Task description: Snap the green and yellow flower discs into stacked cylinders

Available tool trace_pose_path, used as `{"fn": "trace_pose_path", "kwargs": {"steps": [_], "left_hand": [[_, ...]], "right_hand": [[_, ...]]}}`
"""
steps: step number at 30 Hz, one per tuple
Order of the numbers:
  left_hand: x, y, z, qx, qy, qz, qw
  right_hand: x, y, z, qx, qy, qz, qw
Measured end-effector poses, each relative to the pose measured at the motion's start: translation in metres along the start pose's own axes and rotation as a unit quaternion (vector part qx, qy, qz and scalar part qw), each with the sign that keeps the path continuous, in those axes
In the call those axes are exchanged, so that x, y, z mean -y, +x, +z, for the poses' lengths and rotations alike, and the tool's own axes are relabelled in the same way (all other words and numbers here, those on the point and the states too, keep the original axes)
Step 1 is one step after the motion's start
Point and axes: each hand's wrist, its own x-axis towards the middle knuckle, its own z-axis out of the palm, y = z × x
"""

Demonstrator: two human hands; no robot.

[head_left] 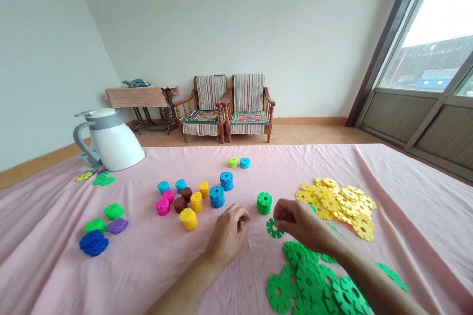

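My right hand (301, 224) pinches a flat green snowflake disc (273, 228) at its edge, just above the pink cloth. My left hand (228, 236) rests beside it with fingers curled loosely and nothing visible in them. A short stack of green discs (264, 203) stands just beyond both hands. A loose heap of green discs (310, 280) lies under my right forearm. A heap of yellow discs (342, 203) lies to the right.
Short stacks in blue (217, 196), yellow (188, 219), pink (162, 205) and brown stand left of centre on the pink cloth (155, 266). Green, purple and dark blue stacks (93, 243) sit far left. A white jug (113, 140) stands at the back left. Two chairs are behind the table.
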Motion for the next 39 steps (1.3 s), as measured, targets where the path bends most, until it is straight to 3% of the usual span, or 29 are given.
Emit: {"fn": "trace_pose_path", "kwargs": {"steps": [4, 9, 15, 21, 26, 29, 31, 35, 39], "left_hand": [[0.001, -0.001, 0.0, 0.006, -0.001, -0.002, 1.0], [0.001, 0.0, 0.0, 0.011, 0.001, -0.005, 1.0], [-0.001, 0.002, -0.002, 0.01, -0.003, -0.005, 1.0], [0.0, 0.0, -0.001, 0.011, -0.004, -0.005, 1.0], [-0.006, 0.0, -0.004, 0.013, -0.016, -0.009, 1.0], [-0.017, -0.002, -0.012, 0.06, -0.06, 0.013, 0.996], [-0.026, -0.005, -0.017, 0.13, -0.088, 0.044, 0.987], [-0.042, -0.013, -0.024, 0.268, -0.084, 0.101, 0.954], [-0.052, -0.018, -0.024, 0.305, -0.03, 0.143, 0.941]], "right_hand": [[-0.005, 0.027, -0.009, -0.089, 0.115, 0.056, 0.988], [0.0, 0.049, -0.008, -0.087, 0.227, 0.148, 0.959], [-0.005, 0.056, 0.0, -0.093, 0.209, 0.157, 0.961], [-0.013, 0.045, -0.007, -0.113, 0.188, 0.147, 0.965], [-0.034, 0.021, -0.028, -0.194, 0.136, 0.115, 0.965], [-0.051, 0.006, -0.042, -0.302, 0.091, 0.124, 0.941], [-0.061, -0.002, -0.049, -0.362, 0.064, 0.128, 0.921], [-0.078, -0.009, -0.054, -0.407, 0.037, 0.131, 0.903], [-0.091, -0.01, -0.059, -0.445, 0.045, 0.145, 0.883]]}}
